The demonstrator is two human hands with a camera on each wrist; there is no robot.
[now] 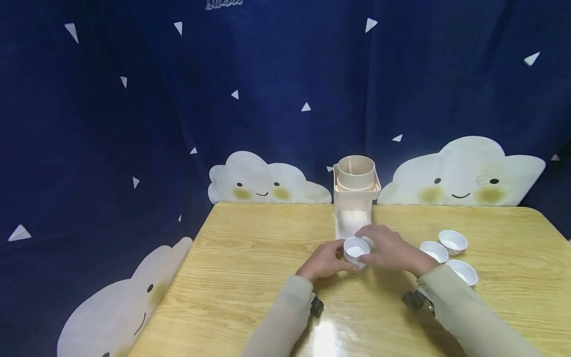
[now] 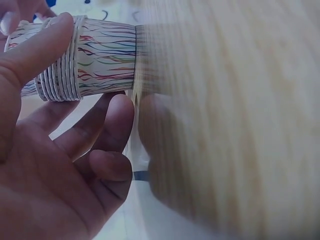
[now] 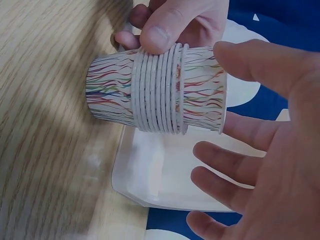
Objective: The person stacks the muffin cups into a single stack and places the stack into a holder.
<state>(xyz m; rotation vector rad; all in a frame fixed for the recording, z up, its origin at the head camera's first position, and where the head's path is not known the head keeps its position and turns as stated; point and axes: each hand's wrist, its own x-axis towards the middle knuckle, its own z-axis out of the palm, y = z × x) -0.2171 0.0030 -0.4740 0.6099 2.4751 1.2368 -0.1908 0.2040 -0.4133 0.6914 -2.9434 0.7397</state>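
A stack of nested paper cups (image 3: 157,90) with thin coloured wavy lines stands upright on the table, its white rims bunched close together. My left hand (image 1: 327,260) grips the stack around its bunched rims, thumb on one side and fingers on the other. The uppermost paper cup (image 3: 202,90) sticks out well above the other rims. My right hand (image 1: 392,250) pinches this cup near its mouth between thumb and forefinger, while the other fingers spread beside it. In the head view the cup's white inside (image 1: 357,245) faces up between both hands.
A beige cup dispenser (image 1: 353,215) with a round tube on top stands just behind the hands, at the table's back edge. Three paper cups (image 1: 453,240) sit to the right, near my right forearm. A dark blue curtain (image 1: 276,64) with clouds hangs behind the wooden table (image 1: 250,258).
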